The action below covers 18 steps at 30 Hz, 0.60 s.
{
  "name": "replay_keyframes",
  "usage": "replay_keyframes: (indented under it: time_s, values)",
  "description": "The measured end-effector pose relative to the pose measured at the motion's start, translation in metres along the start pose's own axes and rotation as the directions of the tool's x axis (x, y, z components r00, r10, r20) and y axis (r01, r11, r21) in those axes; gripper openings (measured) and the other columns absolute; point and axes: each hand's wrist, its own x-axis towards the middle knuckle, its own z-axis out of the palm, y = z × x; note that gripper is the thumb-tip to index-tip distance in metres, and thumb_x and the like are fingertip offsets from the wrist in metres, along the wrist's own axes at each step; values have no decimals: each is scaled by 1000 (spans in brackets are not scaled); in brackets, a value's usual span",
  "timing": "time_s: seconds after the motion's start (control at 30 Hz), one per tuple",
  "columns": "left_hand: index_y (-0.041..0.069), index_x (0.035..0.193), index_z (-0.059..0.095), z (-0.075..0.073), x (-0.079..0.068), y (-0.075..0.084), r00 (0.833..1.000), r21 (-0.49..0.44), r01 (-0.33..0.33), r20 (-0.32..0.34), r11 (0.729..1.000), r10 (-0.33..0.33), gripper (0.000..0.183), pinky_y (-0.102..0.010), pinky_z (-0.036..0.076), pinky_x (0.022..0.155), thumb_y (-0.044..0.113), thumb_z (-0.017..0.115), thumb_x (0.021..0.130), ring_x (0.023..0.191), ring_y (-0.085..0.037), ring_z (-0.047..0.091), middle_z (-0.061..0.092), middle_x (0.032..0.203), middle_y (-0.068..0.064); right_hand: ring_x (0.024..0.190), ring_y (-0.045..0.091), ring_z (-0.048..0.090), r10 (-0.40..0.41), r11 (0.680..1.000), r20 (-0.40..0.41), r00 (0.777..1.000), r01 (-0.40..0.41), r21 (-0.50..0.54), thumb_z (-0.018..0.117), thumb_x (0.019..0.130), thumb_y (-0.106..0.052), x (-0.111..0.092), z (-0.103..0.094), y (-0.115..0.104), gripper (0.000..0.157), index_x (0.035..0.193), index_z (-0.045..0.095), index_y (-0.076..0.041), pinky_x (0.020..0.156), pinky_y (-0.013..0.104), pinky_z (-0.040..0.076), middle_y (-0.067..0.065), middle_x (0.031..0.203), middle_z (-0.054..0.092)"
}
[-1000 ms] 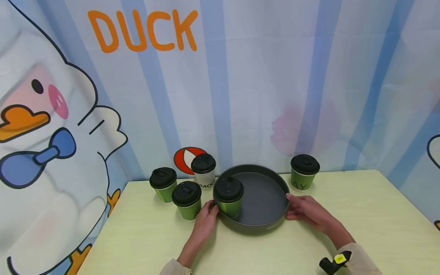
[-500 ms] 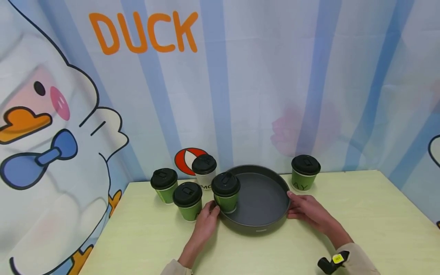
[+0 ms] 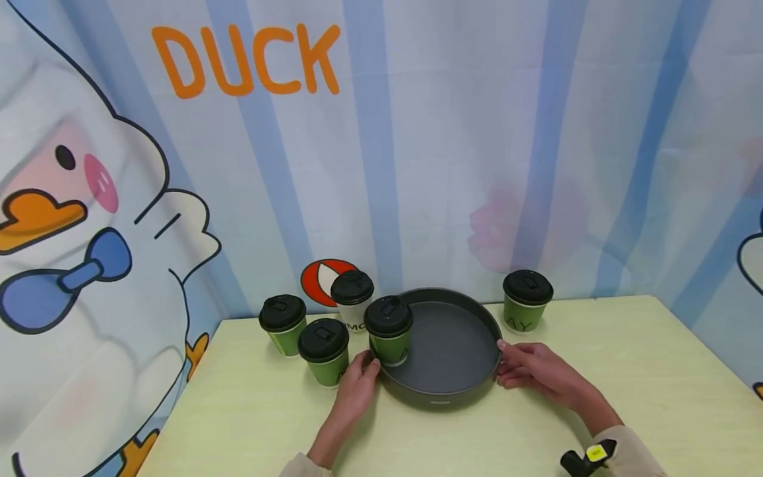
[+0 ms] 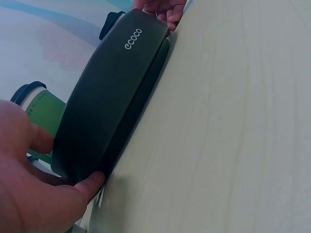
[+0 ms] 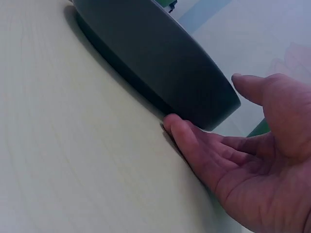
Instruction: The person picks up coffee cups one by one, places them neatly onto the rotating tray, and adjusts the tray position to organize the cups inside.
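Observation:
A round dark grey tray (image 3: 453,351) with a raised wall sits on the table between both hands. One green paper cup with a black lid (image 3: 390,344) stands upright inside it, near the left rim. My left hand (image 3: 356,391) grips the tray's left side; in the left wrist view its thumb and a finger (image 4: 91,186) lie against the outer wall, below white "ecoco" lettering. On the right side my right hand (image 3: 539,371) holds the edge. In the right wrist view its thumb (image 5: 250,88) is at the rim and its fingers (image 5: 187,138) reach along the bottom edge.
Left of the tray stand two green lidded cups, a nearer one (image 3: 324,364) close to my left hand and a farther one (image 3: 285,334). A white lidded cup (image 3: 353,310) is behind them. Another green cup (image 3: 524,313) stands back right, before the printed curtain (image 3: 441,165).
The tray has turned clockwise seen from above: the cup in it has shifted back and left, and the small front marking has slid left. Both hands stay at its sides.

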Motion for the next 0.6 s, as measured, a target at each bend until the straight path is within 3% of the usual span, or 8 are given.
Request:
replay_keyframes:
  time_s: [0.07, 0.13, 0.23, 0.3, 0.37, 0.5, 0.6]
  values:
    - [-16, 148, 41, 0, 0, 0, 1000, 2, 0, -3, 1000, 0, 56, -58, 39, 113, 23, 47, 109, 140, -47, 45, 47, 150, -33, 90, 22, 72, 4, 997, -107, 994, -13, -75, 53, 109, -41, -1, -2, -2, 64, 132, 45, 18, 82, 34, 61, 18, 103, 70]
    - [-16, 148, 41, 0, -1, 0, 1000, -1, 1, -2, 1000, -1, 56, -58, 39, 113, 23, 47, 109, 140, -47, 45, 46, 150, -34, 85, 21, 72, -9, 980, -247, 969, -40, -193, 57, 105, -49, -4, -5, -5, 71, 133, 44, 15, 77, 33, 61, 17, 100, 71]
    - [-15, 149, 40, 0, -1, 0, 1000, -8, 7, 8, 1000, -7, 56, -58, 38, 114, 23, 46, 109, 140, -47, 44, 45, 151, -33, 84, 24, 70, -72, 914, -442, 894, -119, -388, 63, 97, -63, -8, -13, -9, 84, 135, 44, 9, 72, 35, 58, 18, 103, 70]
    - [-15, 150, 40, -1, -1, 1, 1000, -10, 8, 13, 1000, -8, 56, -58, 38, 114, 24, 46, 110, 140, -47, 44, 44, 152, -34, 92, 31, 68, -134, 862, -523, 842, -162, -481, 65, 92, -68, -10, -18, -12, 93, 140, 41, 8, 74, 40, 55, 23, 113, 67]
    - [-15, 150, 40, -1, -2, 1, 1000, -8, 12, 10, 1000, -12, 57, -58, 38, 114, 24, 46, 110, 141, -48, 43, 44, 152, -33, 105, 38, 62, -203, 830, -565, 800, -166, -533, 68, 89, -69, -8, -21, -16, 100, 145, 37, 7, 79, 47, 53, 28, 125, 59]
    - [-16, 149, 40, -1, -2, 1, 1000, -4, 7, 0, 1000, -7, 57, -59, 38, 114, 24, 46, 109, 141, -48, 43, 45, 151, -34, 122, 49, 49, -352, 803, -579, 735, -81, -591, 74, 89, -61, 1, -28, -26, 104, 153, 29, 8, 91, 61, 47, 34, 139, 44]
    - [-15, 149, 41, 0, -1, 1, 1000, -3, 5, -2, 1000, -5, 56, -58, 37, 115, 24, 47, 109, 141, -47, 43, 46, 151, -33, 127, 52, 44, -438, 772, -554, 708, -19, -635, 76, 90, -56, 8, -36, -34, 104, 157, 25, 5, 97, 67, 43, 36, 146, 38]
